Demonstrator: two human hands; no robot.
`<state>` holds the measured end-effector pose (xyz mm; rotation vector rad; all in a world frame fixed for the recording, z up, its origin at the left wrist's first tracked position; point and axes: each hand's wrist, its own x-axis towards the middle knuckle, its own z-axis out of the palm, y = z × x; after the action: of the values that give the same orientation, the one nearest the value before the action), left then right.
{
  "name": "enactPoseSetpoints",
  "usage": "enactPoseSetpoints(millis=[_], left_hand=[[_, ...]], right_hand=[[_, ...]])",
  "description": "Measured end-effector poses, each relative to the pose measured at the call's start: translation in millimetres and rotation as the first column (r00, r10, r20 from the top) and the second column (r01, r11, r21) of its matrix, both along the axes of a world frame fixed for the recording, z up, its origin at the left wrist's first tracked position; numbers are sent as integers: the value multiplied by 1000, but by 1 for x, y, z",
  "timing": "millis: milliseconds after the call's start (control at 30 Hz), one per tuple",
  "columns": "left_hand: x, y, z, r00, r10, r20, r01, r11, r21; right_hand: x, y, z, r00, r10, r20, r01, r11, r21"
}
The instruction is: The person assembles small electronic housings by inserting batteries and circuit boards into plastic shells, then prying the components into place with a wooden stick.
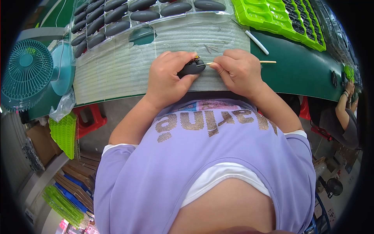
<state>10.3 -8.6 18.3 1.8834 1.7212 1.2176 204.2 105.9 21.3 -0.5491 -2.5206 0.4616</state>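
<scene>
My left hand (pixel 168 76) is closed around a small dark grey oval case (pixel 190 70) near the table's front edge. Something small, yellow and orange, shows at the case's upper side, partly under the fingers. My right hand (pixel 242 74) pinches a thin wooden stick (pixel 269 62), whose long end sticks out to the right. Its fine, narrow tip reaches the right part of the case and appears to touch it. Beyond the hands lie several thin metal pins (pixel 210 48) on a pale foam sheet (pixel 117 74).
A clear tray (pixel 130 28) with rows of dark oval cases stands at the far left. At the far right is a green tray (pixel 269 19) with black parts, a white stick (pixel 257 42) nearby. A teal fan (pixel 27 64) stands left. Another person's arm (pixel 343 105) shows right.
</scene>
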Motion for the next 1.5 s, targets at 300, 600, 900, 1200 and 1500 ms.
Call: enactPoseSetpoints(millis=[300, 600, 900, 1200, 1500], left_hand=[[1, 0, 2, 1000, 12, -9, -13, 1000, -15], [1, 0, 0, 1000, 10, -24, -10, 1000, 1], [1, 0, -1, 1000, 5, -27, -4, 1000, 28], [2, -2, 0, 1000, 16, -4, -16, 1000, 24], [3, -2, 3, 1000, 26, 6, -26, 1000, 3]], right_hand=[[-1, 0, -1, 1000, -3, 23, 4, 999, -32], [-2, -2, 0, 999, 22, 35, -19, 998, -67], [-13, -11, 13, 992, 45, 117, -41, 999, -36], [-8, -8, 15, 991, 12, 136, 10, 987, -160], [-12, -12, 11, 985, 29, 172, -3, 989, -150]])
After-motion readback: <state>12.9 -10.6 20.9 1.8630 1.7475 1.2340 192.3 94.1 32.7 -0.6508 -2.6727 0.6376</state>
